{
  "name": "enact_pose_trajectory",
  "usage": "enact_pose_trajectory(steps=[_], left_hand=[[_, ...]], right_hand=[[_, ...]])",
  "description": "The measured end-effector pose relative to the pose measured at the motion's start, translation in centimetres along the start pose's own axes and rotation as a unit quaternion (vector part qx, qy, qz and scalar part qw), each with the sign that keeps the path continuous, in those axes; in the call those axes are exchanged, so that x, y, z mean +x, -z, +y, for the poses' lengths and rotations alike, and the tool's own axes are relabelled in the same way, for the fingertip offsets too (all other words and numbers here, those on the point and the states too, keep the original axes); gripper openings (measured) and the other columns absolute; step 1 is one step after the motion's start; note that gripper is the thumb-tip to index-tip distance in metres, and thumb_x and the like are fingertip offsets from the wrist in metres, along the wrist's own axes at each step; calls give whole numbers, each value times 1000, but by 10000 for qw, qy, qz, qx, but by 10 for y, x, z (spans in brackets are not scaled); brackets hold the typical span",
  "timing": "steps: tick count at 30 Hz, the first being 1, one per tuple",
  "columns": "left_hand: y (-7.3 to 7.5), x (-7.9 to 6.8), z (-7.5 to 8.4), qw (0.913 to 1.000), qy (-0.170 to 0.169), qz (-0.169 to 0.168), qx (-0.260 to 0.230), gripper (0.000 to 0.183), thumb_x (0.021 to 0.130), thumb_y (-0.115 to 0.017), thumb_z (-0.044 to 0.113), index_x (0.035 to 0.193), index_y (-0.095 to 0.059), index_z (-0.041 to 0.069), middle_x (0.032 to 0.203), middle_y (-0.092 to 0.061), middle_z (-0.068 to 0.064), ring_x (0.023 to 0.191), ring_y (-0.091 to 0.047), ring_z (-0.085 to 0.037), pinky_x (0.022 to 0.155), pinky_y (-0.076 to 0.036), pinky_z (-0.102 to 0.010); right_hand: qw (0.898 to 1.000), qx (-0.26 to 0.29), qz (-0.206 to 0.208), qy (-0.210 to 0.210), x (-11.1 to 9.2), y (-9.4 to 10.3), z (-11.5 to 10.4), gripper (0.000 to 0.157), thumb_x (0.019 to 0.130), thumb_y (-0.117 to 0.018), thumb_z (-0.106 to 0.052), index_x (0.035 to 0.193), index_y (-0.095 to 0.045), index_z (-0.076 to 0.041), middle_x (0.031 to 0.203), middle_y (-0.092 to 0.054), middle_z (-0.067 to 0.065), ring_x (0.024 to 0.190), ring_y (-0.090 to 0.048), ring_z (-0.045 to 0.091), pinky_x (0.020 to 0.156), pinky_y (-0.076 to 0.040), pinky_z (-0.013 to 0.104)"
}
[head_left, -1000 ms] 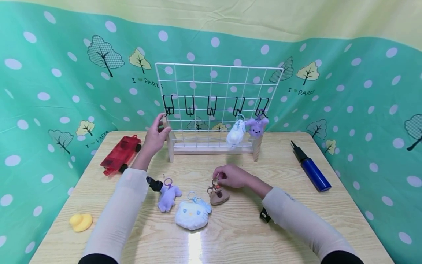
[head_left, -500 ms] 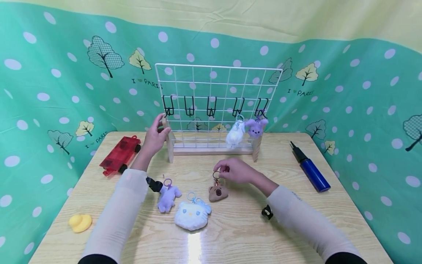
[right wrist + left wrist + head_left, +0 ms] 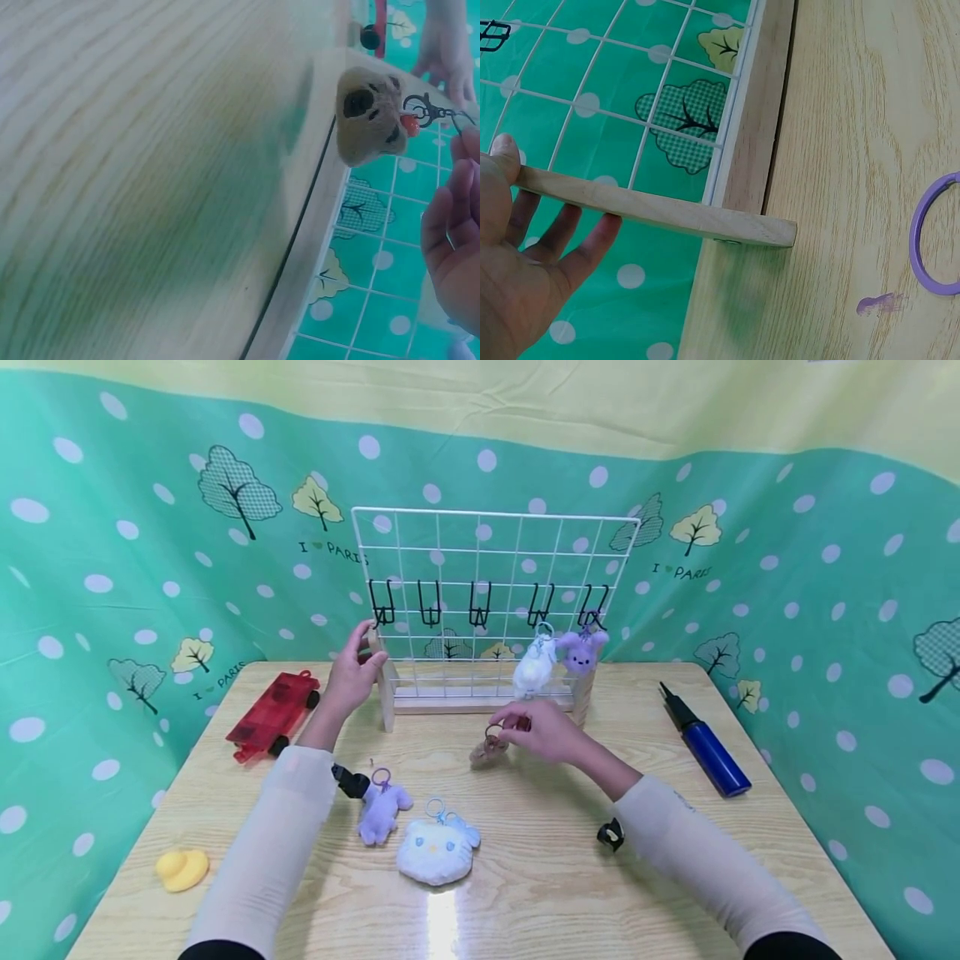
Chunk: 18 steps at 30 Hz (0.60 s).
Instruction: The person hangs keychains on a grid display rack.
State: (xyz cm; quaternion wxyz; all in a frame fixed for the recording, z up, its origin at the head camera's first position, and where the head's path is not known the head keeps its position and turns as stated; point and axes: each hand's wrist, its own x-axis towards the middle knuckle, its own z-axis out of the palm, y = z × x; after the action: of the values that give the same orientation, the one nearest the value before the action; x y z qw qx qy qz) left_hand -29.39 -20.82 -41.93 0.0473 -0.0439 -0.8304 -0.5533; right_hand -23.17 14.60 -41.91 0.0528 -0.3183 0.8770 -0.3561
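My left hand (image 3: 352, 672) holds the wooden side post (image 3: 660, 208) of the white wire grid rack (image 3: 495, 515), thumb on one side and fingers on the other. With thumb and fingertips, my right hand (image 3: 543, 731) pinches the metal ring of a brown bear-face plush keychain (image 3: 367, 116). The bear hangs above the table in front of the rack, blurred in the head view. Several black hooks (image 3: 480, 606) line the grid. On the right-hand ones hang a white plush keychain (image 3: 535, 668) and a purple plush keychain (image 3: 581, 653).
A second purple plush keychain (image 3: 380, 814) and a white cat-face plush keychain (image 3: 437, 853) lie on the table's near part. At left are a red toy vehicle (image 3: 273, 717) and a yellow rubber duck (image 3: 182, 869). A blue hand pump (image 3: 711, 750) lies at right.
My right hand has lifted the bear keychain by its ring off the table and carried it toward the rack. The left hand stays on the post.
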Motion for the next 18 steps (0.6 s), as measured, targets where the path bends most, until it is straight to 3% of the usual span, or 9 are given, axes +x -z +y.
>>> enact_pose_trajectory(steps=[9,18], left_hand=[[0,0,-1,10000,25,-2,-17,63,107,-53,29,158,-22,47,157,-38,-21,141,-45,-43,107,-50,-59],[0,0,0,10000,2,-3,-37,63,107,-53,28,158,-22,47,157,-38,-20,142,-45,-43,107,-50,-59]], right_hand=[[9995,67,292,-93,0,8,-8,18,93,-75,-14,111,-76,-14,83,-71,-3,72,-61,10,61,-55,22],[9986,101,512,85,0,16,-13,20,92,-75,-12,112,-76,-14,84,-71,-2,71,-61,11,61,-55,23]])
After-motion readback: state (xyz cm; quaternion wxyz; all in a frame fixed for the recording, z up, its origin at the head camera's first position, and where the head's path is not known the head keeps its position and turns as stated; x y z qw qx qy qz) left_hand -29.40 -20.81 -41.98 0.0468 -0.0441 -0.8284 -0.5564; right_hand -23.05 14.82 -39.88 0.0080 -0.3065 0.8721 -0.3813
